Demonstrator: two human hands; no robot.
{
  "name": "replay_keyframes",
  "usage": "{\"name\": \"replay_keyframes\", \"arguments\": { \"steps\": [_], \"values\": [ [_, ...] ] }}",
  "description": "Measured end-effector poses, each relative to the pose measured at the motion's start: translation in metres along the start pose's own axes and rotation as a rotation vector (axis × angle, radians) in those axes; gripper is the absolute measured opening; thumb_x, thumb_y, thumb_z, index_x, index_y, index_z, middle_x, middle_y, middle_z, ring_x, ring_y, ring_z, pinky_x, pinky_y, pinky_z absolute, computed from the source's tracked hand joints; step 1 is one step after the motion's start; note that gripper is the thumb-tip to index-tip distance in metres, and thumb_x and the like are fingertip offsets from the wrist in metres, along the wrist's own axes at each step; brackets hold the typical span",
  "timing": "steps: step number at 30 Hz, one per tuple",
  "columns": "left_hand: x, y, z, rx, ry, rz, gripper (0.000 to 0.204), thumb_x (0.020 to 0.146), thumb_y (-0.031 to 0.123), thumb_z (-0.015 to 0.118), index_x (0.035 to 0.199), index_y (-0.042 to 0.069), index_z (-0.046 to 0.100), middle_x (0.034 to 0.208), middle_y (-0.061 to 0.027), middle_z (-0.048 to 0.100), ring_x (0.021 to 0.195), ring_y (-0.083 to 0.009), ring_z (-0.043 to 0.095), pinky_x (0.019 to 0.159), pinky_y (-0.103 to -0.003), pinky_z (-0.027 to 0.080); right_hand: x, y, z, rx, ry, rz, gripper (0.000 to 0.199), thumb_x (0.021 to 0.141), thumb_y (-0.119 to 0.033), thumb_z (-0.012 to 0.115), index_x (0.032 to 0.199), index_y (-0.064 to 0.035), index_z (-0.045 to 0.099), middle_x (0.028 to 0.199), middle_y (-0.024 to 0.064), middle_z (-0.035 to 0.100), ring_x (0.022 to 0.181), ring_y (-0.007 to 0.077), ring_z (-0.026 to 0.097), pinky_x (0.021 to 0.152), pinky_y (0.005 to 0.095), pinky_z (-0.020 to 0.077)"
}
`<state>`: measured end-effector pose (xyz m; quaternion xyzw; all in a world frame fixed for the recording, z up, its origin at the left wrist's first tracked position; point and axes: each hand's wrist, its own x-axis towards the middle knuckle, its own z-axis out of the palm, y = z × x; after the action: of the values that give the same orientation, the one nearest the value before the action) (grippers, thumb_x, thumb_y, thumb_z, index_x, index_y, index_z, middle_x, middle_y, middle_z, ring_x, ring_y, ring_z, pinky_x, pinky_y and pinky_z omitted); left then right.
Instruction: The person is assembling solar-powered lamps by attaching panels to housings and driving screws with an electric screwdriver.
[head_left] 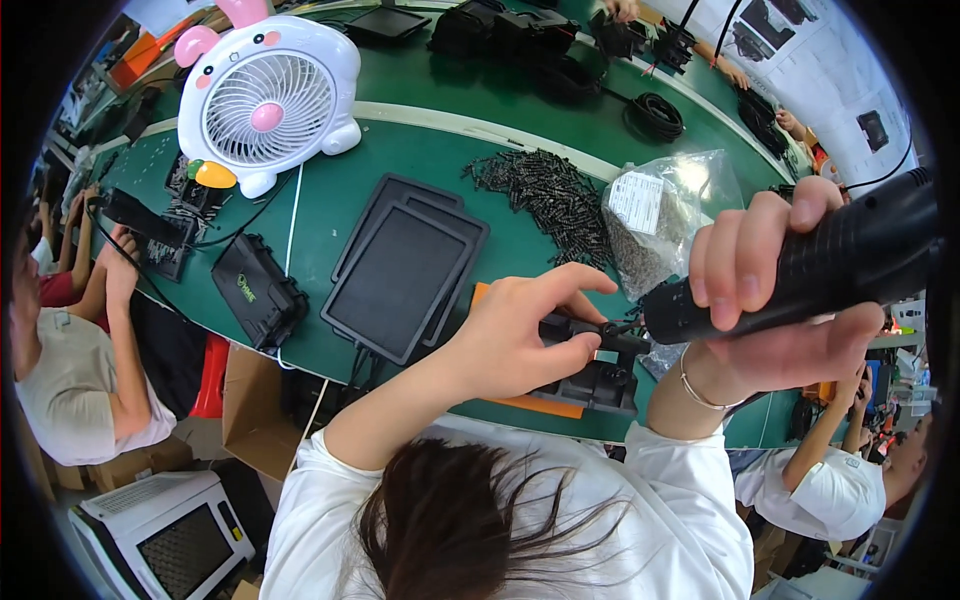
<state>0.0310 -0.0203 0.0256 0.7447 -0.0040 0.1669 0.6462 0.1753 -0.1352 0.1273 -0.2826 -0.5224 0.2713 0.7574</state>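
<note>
My right hand [765,275] is wrapped round a black electric screwdriver [840,255], tilted with its bit toward the left. The bit meets a black plastic housing [600,385] lying on an orange mat [545,404] near the table's front edge. Over the housing's left end is my left hand [515,335], its thumb and bent fingers against the housing, the index finger stretched out above. My fingers partly hide the housing, and no screw under the bit can be made out.
Stacked black rectangular panels [400,275] lie left of my hands. Beyond are a heap of black screws [550,195] and a clear bag of screws [640,245]. Further left stand a black case [258,290] and a white rabbit-shaped fan [270,100]. Co-workers sit on both sides.
</note>
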Motion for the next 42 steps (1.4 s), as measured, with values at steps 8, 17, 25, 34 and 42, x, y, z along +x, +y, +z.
{"name": "replay_keyframes", "arguments": {
  "steps": [8, 17, 25, 34, 42],
  "values": [
    [-0.001, 0.002, 0.0, -0.01, -0.001, 0.004, 0.041, 0.081, 0.007, 0.066, 0.12, 0.001, 0.053, 0.095, -0.0133, 0.072, 0.087, -0.0225, 0.071, 0.078, -0.032, 0.053, 0.009, 0.014, 0.009, 0.095, -0.169, -0.055, 0.064, 0.082, -0.052, 0.073, 0.101, -0.0028, 0.036, 0.068, 0.0081, 0.057, 0.049, 0.0169, 0.055, 0.045, 0.027, 0.0458],
    [0.0, -0.001, 0.003, 0.025, 0.039, -0.011, 0.036, 0.081, 0.012, 0.066, 0.114, 0.004, 0.056, 0.092, -0.0111, 0.073, 0.083, -0.0252, 0.07, 0.072, -0.034, 0.052, 0.004, 0.019, 0.013, -0.013, -0.037, -0.094, 0.06, 0.085, -0.05, 0.071, 0.1, -0.0032, 0.038, 0.066, 0.0084, 0.056, 0.046, 0.0163, 0.053, 0.043, 0.0259, 0.0451],
    [0.0, 0.003, 0.006, 0.103, 0.076, 0.01, 0.034, 0.081, 0.013, 0.067, 0.113, 0.004, 0.057, 0.092, -0.0114, 0.073, 0.083, -0.0282, 0.07, 0.071, -0.036, 0.051, -0.011, 0.015, 0.023, -0.265, 0.393, -0.17, 0.063, 0.089, -0.06, 0.059, 0.107, -0.0031, 0.04, 0.064, 0.0065, 0.05, 0.044, 0.0146, 0.048, 0.042, 0.0259, 0.0404],
    [0.0, 0.002, 0.007, 0.077, 0.092, 0.016, 0.037, 0.081, 0.011, 0.068, 0.115, 0.002, 0.055, 0.093, -0.0125, 0.072, 0.089, -0.0253, 0.07, 0.079, -0.034, 0.052, -0.027, 0.009, 0.024, -0.315, 0.443, -0.217, 0.07, 0.083, -0.063, 0.066, 0.11, -0.0034, 0.042, 0.067, 0.0065, 0.051, 0.048, 0.0155, 0.05, 0.046, 0.0275, 0.0422],
    [-0.063, -0.019, -0.014, 0.103, 0.313, 0.392, 0.04, 0.08, 0.013, 0.066, 0.117, 0.0, 0.056, 0.114, -0.0163, 0.058, 0.101, -0.0308, 0.057, 0.093, -0.038, 0.045, -0.112, -0.026, -0.084, -0.541, 0.745, -0.286, 0.044, 0.094, -0.041, 0.061, 0.112, -0.0031, 0.048, 0.077, 0.0053, 0.047, 0.065, 0.0145, 0.045, 0.06, 0.0273, 0.0401]
  ]
}}
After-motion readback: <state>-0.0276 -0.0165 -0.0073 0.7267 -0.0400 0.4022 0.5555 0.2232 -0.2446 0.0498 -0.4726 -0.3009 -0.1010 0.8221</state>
